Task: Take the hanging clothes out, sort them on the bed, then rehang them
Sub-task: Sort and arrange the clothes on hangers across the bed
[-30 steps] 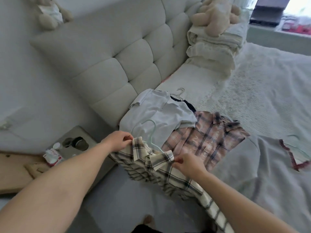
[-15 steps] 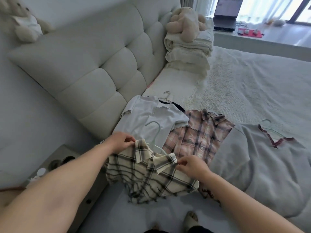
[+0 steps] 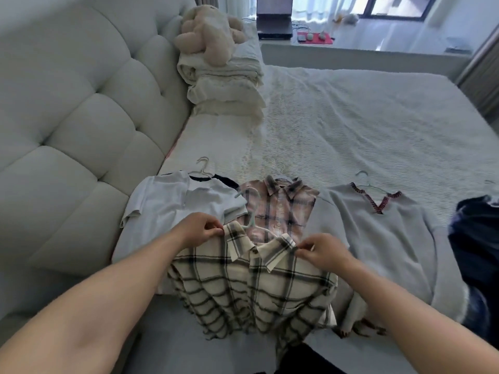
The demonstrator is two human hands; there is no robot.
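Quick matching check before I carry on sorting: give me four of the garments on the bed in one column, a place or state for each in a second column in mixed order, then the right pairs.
Column 1
1. cream plaid shirt
2. pink plaid shirt
3. grey V-neck top
4. white T-shirt

Column 2
A. nearest the headboard
B. red trim at the neck, right of the plaid shirts
C. held at the shoulders by the left hand and right hand
D. flat in the middle of the row, partly covered by the held shirt

Pairs: 1-C, 2-D, 3-B, 4-A
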